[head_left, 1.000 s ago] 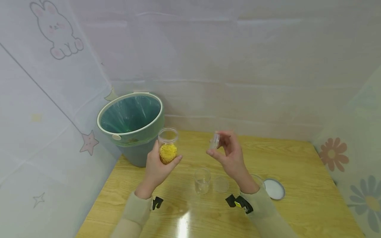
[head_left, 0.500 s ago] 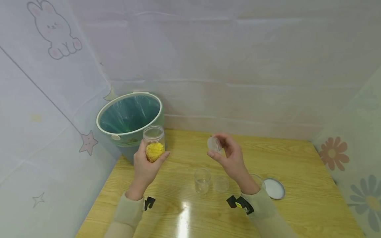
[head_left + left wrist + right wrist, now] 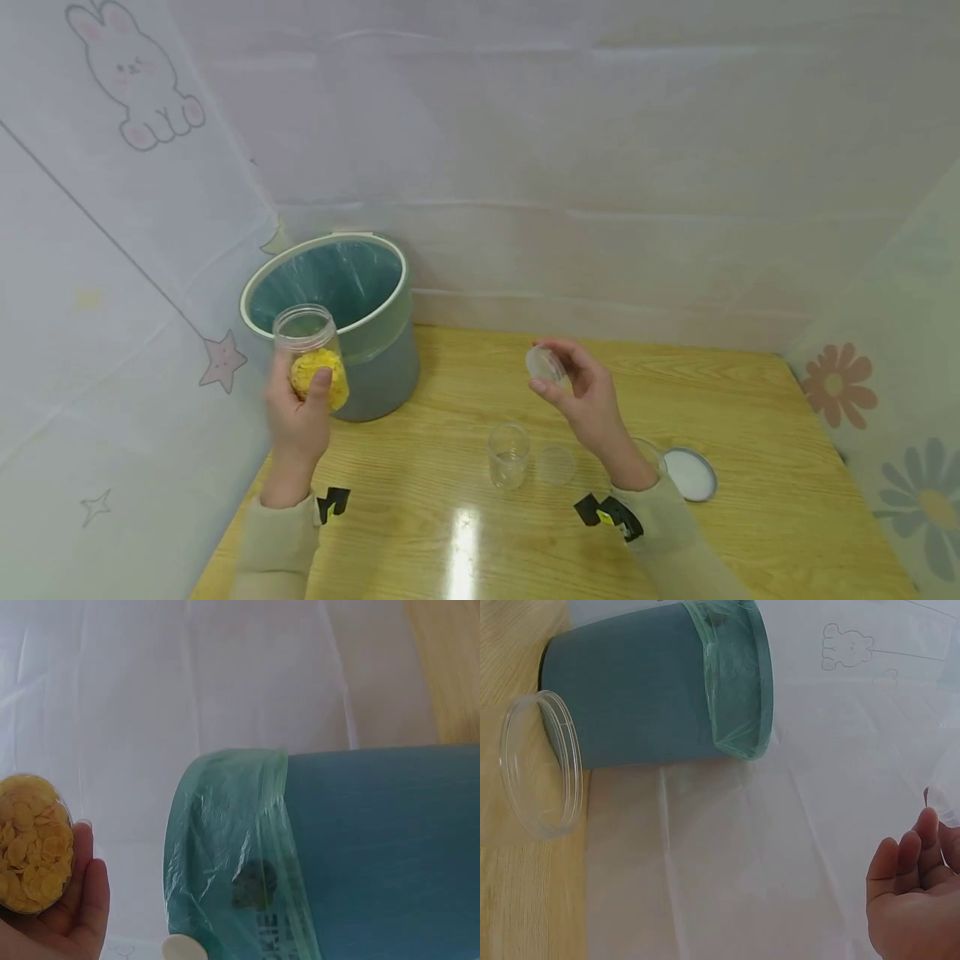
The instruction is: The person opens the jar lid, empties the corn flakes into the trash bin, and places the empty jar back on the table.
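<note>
My left hand (image 3: pixel 298 429) grips a clear plastic jar (image 3: pixel 306 329), its thumb across the front. Yellow flakes, like cornflakes (image 3: pixel 34 847), fill its lower part. The jar's mouth is uncovered, and it stands nearly upright in front of the bin's rim in the head view. In the air right of centre, my right hand (image 3: pixel 588 400) pinches a small translucent plastic lid (image 3: pixel 543 365) between thumb and fingers. Below it, on the table, stands a clear jar (image 3: pixel 508 458), and beside that lies a translucent disc (image 3: pixel 557 465).
A blue-green bin (image 3: pixel 375 379) with a plastic liner stands at the table's back left. Behind my right wrist, a clear round rim (image 3: pixel 649 454) partly shows next to a white disc (image 3: pixel 690 475) with a grey edge. Printed sheets (image 3: pixel 525 167) enclose the wooden table (image 3: pixel 450 533).
My left hand has carried the jar of flakes leftward, from right of the bin to in front of it. The lid in my right hand has turned its face more toward the head camera.
</note>
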`<state>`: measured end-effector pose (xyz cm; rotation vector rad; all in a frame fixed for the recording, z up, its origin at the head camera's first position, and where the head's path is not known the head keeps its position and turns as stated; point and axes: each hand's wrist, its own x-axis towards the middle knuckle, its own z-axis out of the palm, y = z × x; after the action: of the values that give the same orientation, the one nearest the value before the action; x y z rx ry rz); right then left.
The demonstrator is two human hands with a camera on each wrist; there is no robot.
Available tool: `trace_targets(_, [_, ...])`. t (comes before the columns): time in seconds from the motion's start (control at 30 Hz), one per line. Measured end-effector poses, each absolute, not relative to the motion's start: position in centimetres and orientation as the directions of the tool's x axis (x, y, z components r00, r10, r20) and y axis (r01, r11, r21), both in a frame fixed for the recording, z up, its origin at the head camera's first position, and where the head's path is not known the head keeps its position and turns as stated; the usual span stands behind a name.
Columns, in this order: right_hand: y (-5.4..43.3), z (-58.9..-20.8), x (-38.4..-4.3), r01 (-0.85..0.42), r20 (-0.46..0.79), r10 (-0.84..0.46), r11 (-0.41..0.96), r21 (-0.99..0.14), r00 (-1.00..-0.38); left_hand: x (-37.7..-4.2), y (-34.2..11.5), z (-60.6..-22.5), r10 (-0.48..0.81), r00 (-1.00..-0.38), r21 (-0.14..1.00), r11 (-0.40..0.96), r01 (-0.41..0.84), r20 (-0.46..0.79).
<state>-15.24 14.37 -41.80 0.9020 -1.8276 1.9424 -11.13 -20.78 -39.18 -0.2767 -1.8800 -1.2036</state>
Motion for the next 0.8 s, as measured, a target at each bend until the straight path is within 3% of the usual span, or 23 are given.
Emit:
trace_targets(0.47, [14.7, -42.1, -15.2, -0.635, 0.650, -0.174, -0.140, -0.760, -0.740, -10.5, -24.0, -36.8, -0.318, -0.475, 0.562, 0.598, 0.571, 0.821])
trace_targets(0.8, [14.7, -42.1, -15.1, -0.631, 0.648, -0.169, -0.148, -0.761, -0.743, -10.3, -25.8, -35.3, -0.288, -0.496, 0.543, 0.666, 0.511, 0.819])
